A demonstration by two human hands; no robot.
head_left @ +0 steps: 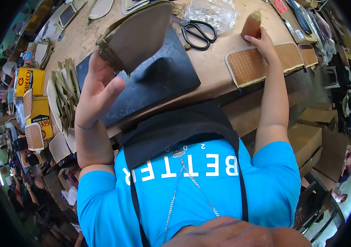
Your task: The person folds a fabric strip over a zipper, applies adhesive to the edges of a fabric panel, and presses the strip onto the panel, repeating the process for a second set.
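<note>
My left hand (97, 86) holds up a grey-brown panel (142, 37) with rounded corners and gathered, folded edging. Its fingers are partly hidden behind the panel's lower left corner, while the thumb sticks out free. Beneath the panel, a dark shadow falls on a flat black board (171, 70). At the right, my right hand (262, 43) is wrapped around a thick brown cylinder (251, 25) with a pale rounded end; its exact kind I cannot tell. Just below that hand lies a woven tan panel (247, 66) with light edging, at the table's front edge.
Black-handled scissors (198, 35) lie beside a crumpled clear plastic bag (212, 14). A stack of folded-edge pieces (64, 90) leans at the left, near yellow boxes (30, 82). A smaller woven piece (308, 55) is at the right. Cardboard boxes (305, 142) stand below the table.
</note>
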